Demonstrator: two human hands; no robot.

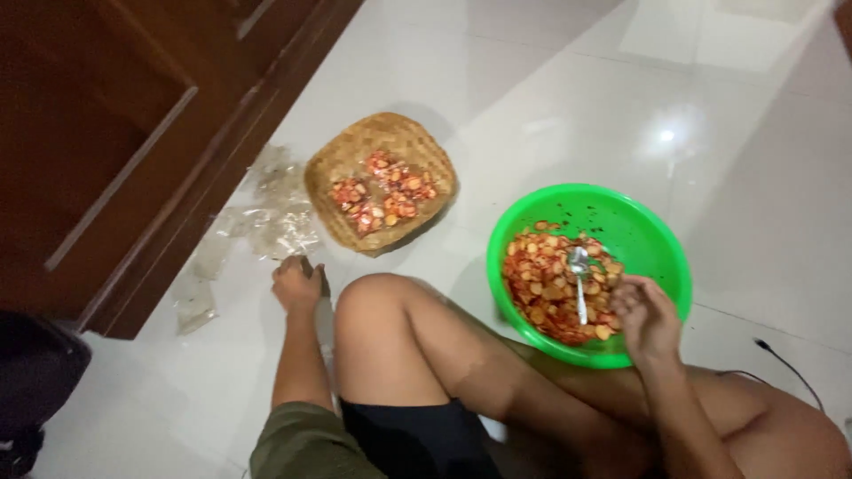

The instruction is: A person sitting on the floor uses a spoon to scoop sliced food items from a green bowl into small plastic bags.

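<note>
1. the right hand (646, 315) sits at the near rim of a green plastic bowl (643, 226), fingers curled round the handle end of a metal spoon (579, 279); the handle tip is hidden inside the fist, so only the shaft and the scoop show.
2. the spoon's scoop rests on a heap of red-orange sliced chips (550, 288) that fills the left and near part of the bowl; the far inner wall is bare green with dark specks on it.
3. the left hand (295, 286) is down on the white tiled floor (550, 106), fingers folded over something dark and small — too blurred and too covered to say what it is.
4. just beyond that hand lie clear plastic bags (271, 217), crumpled along the foot of a brown wooden door (106, 133); how many cannot be counted, as they melt into the floor's glare.
5. a round woven tray (346, 164) lies between the bags and the bowl, holding small packed bundles of chips (383, 191) — their wrapping is hard to make out.
6. a bent knee (382, 310) rises between the two hands and hides the floor behind it; a black cable (785, 362) runs off at the right edge, and a dark object (31, 381) is cut off at the lower left.
</note>
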